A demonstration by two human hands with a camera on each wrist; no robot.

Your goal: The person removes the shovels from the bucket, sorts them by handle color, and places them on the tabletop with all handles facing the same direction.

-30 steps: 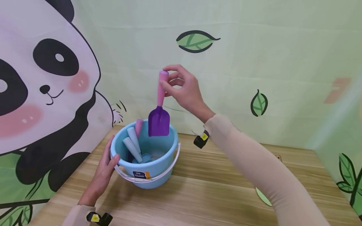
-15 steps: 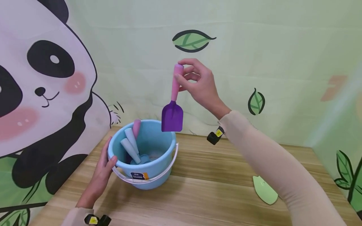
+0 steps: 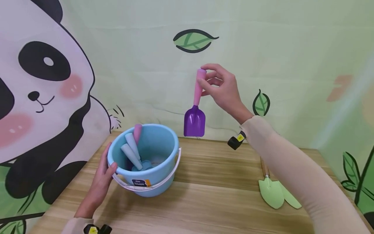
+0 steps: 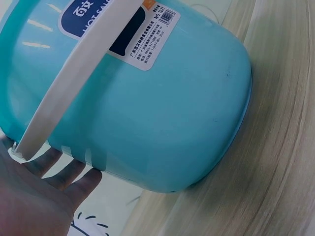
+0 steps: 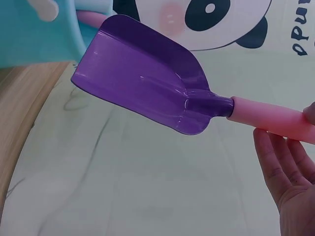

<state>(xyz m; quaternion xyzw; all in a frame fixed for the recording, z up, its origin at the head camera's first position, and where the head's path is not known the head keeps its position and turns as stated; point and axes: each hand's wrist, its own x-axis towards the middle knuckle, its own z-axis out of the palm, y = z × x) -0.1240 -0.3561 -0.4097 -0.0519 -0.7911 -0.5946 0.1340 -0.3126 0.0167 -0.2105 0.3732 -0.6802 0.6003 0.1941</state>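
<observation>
My right hand [image 3: 226, 87] pinches the pink handle of a small purple shovel [image 3: 194, 122] near its top. The shovel hangs blade down, to the right of a light blue bucket [image 3: 163, 172] and apart from it. In the right wrist view the shovel's scooped blade [image 5: 142, 78] fills the middle. My left hand [image 3: 97, 182] rests against the bucket's left outer side with fairly straight fingers, thumb by the rim. Inside the bucket lean two light blue handles [image 3: 131, 156] and a pink handle [image 3: 137, 133]; their lower ends are partly hidden.
A pale green trowel [image 3: 271, 193] with a wooden handle lies at the right of the wooden table [image 3: 210, 204]. Another green blade [image 3: 289, 196] shows beside it, partly behind my right sleeve. The bucket's white handle [image 3: 163, 180] hangs down in front. A printed backdrop stands behind.
My right hand has carried the purple shovel rightward from over the bucket to beside it. The head view has shifted slightly, and the green trowel has come out from behind my sleeve.
</observation>
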